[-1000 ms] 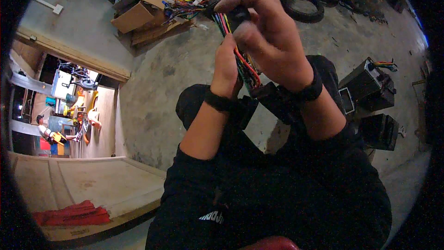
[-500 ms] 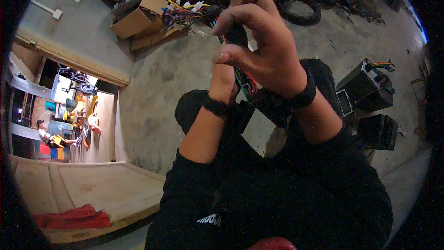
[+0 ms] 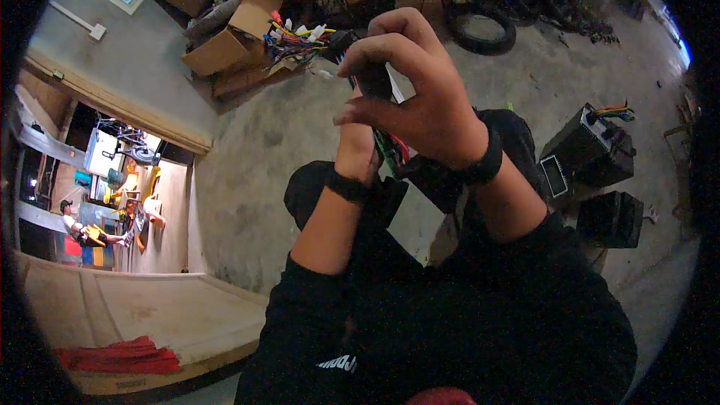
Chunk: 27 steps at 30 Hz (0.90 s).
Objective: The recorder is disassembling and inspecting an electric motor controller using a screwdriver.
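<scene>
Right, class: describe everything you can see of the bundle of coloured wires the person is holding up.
The wire bundle is a loom of thin insulated wires, red, green, yellow and black among them. It runs up between both raised hands: the right hand closes round its dark middle part, and the left hand sits behind, mostly hidden. Above the fingers it fans into loose ends with small white and coloured connectors. Below, the wires drop toward the lap.

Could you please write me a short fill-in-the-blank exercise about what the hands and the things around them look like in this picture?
1. Both hands hold a bundle of coloured ____ in front of the person.
2. The right hand and the left hand each have a ____ band at the wrist.
3. The cardboard boxes lie on the ____ floor.

Missing words: wires; black; concrete
</scene>
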Motion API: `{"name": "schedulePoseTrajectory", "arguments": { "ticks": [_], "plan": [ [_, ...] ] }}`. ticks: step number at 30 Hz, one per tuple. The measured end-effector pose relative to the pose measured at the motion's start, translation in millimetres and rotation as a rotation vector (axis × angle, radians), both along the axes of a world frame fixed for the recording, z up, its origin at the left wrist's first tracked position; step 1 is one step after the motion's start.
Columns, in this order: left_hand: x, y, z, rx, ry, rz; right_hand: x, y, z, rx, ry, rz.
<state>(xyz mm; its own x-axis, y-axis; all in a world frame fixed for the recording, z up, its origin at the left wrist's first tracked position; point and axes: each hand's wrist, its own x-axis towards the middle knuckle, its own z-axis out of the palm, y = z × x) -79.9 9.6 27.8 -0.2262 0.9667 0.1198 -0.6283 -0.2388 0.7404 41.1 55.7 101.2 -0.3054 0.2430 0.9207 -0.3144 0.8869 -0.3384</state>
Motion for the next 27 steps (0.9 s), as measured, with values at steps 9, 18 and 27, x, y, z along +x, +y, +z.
{"name": "schedulePoseTrajectory", "arguments": {
  "ticks": [9, 18, 27],
  "plan": [
    [-3.4, 6.6, -7.3, -0.107, -0.047, -0.061, 0.7, 2.6, 0.9, -0.149, 0.009, 0.152],
    [6.0, 4.5, 0.3, 0.06, 0.019, 0.043, 3.5, 4.8, -0.1, -0.031, -0.004, 0.049],
    [2.9, -2.8, 7.2, 0.048, -0.075, -0.101, -0.3, 1.0, -3.1, -0.068, 0.048, -0.056]
  ]
}}
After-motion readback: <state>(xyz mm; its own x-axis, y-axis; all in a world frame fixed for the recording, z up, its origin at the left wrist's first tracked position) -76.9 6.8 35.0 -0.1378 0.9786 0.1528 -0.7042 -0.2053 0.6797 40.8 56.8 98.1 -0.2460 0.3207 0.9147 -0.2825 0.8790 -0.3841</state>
